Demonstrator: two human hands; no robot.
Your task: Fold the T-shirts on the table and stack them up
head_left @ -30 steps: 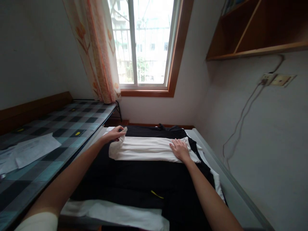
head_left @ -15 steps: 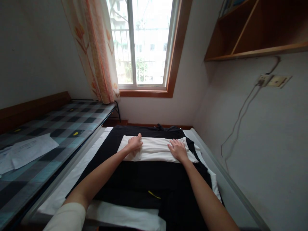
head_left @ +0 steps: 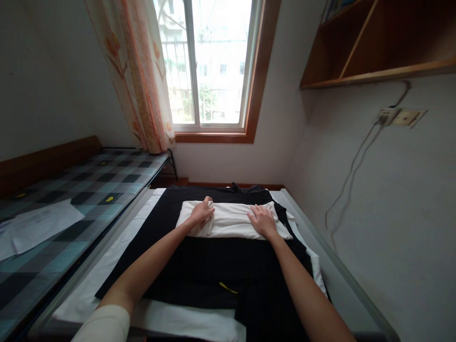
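A white folded garment [head_left: 231,221] lies across a black cloth [head_left: 199,266] spread on a bed. My left hand [head_left: 201,213] is closed on the garment's left end, which is doubled over toward the middle. My right hand [head_left: 262,220] lies flat with fingers spread on the garment's right part, pressing it down.
A white sheet [head_left: 185,323] shows under the black cloth at the near edge. A second bed with a checked mattress [head_left: 89,185] and papers [head_left: 39,225] stands to the left. Window [head_left: 203,66] and curtain [head_left: 138,80] are ahead, a wooden shelf [head_left: 374,42] and wall socket [head_left: 399,116] to the right.
My left hand carried the garment's left end inward to the right, folding it over the middle. My right hand stayed pressed on the right part.
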